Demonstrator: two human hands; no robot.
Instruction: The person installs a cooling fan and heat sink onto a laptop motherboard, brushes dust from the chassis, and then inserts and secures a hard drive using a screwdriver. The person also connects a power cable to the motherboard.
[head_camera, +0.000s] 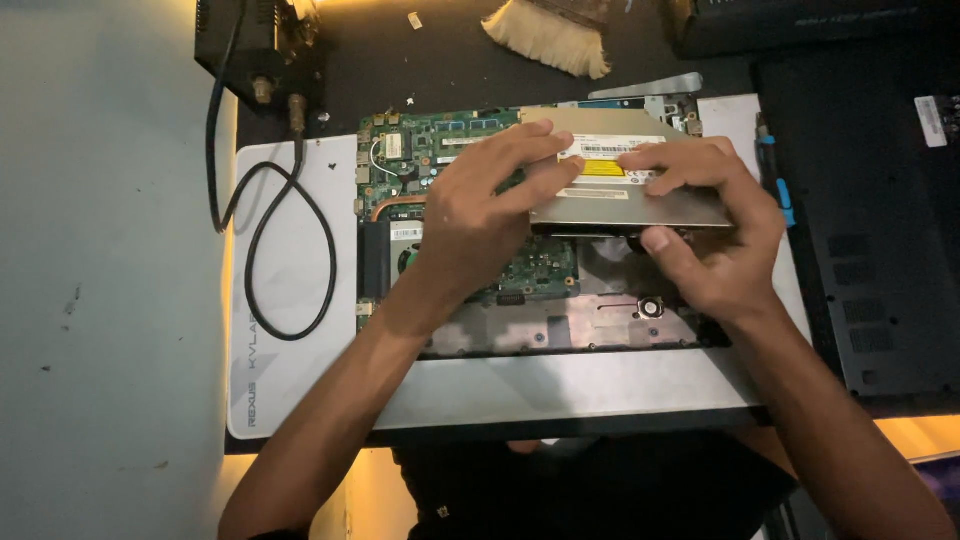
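Hands meet over the opened laptop (560, 390): the left hand (480, 215) grips the near-left edge of the drive (625, 180), fingers on top, while the right hand (715, 235) clamps its right end, thumb underneath. The drive is a flat grey metal slab bearing white and yellow labels, lifted slightly above the chassis. Beneath the left hand lies the green board (430, 150). Left of it a black cable (290, 250) loops on the white mat (290, 380); beyond, a brush (550, 35); right, a dark cover (870, 230) crowds close.
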